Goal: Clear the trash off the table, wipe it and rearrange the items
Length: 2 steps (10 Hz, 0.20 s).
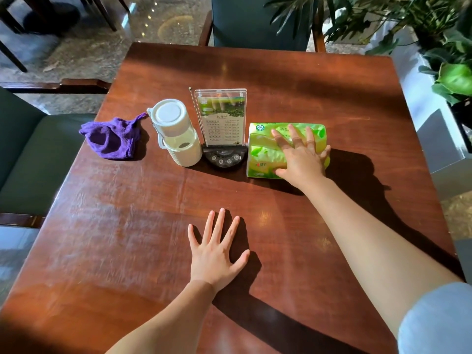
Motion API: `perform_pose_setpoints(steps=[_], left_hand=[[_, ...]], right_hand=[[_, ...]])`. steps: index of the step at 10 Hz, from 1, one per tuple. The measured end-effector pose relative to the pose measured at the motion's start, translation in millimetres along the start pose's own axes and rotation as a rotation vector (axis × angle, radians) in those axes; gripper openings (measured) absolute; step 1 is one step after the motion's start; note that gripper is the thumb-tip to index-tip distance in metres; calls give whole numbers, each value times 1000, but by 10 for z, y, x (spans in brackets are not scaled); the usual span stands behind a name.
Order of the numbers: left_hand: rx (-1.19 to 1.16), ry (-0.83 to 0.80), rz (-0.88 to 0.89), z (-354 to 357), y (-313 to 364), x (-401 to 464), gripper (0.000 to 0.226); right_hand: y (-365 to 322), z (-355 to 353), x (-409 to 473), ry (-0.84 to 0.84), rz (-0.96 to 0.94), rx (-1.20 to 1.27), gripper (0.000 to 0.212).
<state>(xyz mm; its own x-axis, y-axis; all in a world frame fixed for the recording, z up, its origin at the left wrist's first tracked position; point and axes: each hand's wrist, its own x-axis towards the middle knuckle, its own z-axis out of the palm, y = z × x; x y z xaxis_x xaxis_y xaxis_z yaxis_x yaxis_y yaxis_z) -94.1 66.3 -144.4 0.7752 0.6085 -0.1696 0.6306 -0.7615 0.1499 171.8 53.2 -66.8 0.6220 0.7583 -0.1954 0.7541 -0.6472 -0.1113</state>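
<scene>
On the brown wooden table (319, 80) several items stand in a row. A crumpled purple cloth (112, 139) lies at the left edge. Beside it stands a white bottle (176, 134) with a clear middle, then an upright menu stand (221, 118) on a black call-button base (224, 155). A green tissue pack (265, 149) lies at the right end. My right hand (301, 157) rests on top of the pack, fingers spread, thumb against its near side. My left hand (217, 254) lies flat and open on the bare table, nearer to me.
A teal chair (258, 19) stands at the far side and another teal seat (33, 159) at the left. Green plants (452, 75) in a white planter (434, 129) border the right edge. Dark chair legs stand on the floor at the far left.
</scene>
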Motion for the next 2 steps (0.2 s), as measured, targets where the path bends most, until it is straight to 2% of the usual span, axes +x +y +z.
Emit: perform_pose_setpoints(steps=[1,2], left_hand=[[-10,-4,4,-17,13,-9,75],[-24,8,2,-3,-4,4,73]], right_hand=[[-3,-35,2,-8,1,9,92],[-19,-73,-48,87,2,-29,93]])
